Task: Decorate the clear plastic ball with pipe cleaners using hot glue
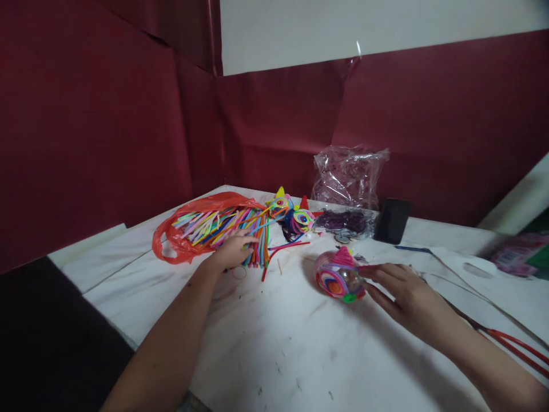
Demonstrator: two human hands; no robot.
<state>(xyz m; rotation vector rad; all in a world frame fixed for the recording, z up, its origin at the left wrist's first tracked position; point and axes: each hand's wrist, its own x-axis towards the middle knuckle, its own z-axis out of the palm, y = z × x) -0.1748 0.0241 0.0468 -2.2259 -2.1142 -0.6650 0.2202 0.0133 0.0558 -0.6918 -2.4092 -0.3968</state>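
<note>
My right hand (401, 289) has its thumb and fingers at the right side of a pink ball-shaped craft figure (334, 276). The figure is wrapped in coiled pipe cleaners, with a ringed eye, a pink point on top and a clear round part showing. My left hand (235, 250) lies over the near ends of a pile of colourful pipe cleaners (240, 220), fingers stretched out. A red plastic bag (175, 246) lies around the pile. Beyond it stand a yellow-eared figure (278, 203) and a dark blue one (300, 220) with a red point.
A clear plastic bag (349, 177) stands by the red-covered wall. In front lie a packet of dark purple strands (345, 222) and a black phone (392, 220). Loose red pipe cleaners (278, 250) lie mid-table. Straps and red cords (514, 343) are at the right.
</note>
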